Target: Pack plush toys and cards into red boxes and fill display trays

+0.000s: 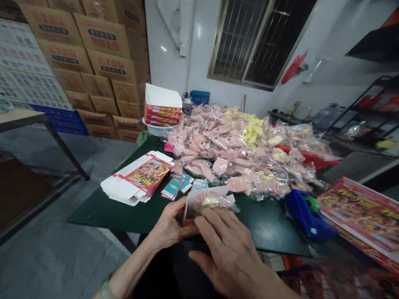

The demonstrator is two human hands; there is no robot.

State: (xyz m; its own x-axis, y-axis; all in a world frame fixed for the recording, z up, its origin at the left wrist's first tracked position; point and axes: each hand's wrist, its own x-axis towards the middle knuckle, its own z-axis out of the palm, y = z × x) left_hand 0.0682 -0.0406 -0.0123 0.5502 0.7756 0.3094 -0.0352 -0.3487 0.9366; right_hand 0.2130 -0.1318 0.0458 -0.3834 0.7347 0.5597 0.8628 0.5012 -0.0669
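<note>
My left hand point(170, 226) is closed around a small red and white cardboard box point(190, 203), which has its white flaps up. In the box's mouth sits a clear plastic bag point(209, 202) with something pale yellow and pink inside. My right hand point(226, 241) lies over the bag with its fingers stretched out and pressed together against it. The fingertips hide part of the box. Just beyond the box are small teal printed cards point(171, 187). To the left lies a stack of flattened red printed boxes point(141, 174).
A large heap of bagged pink and yellow pieces point(218, 141) covers the back of the green table point(124, 218). A blue tape dispenser point(307, 218) stands at the right, beside large red printed boxes point(364, 207). Filled red boxes point(163, 115) rest in a white basin behind.
</note>
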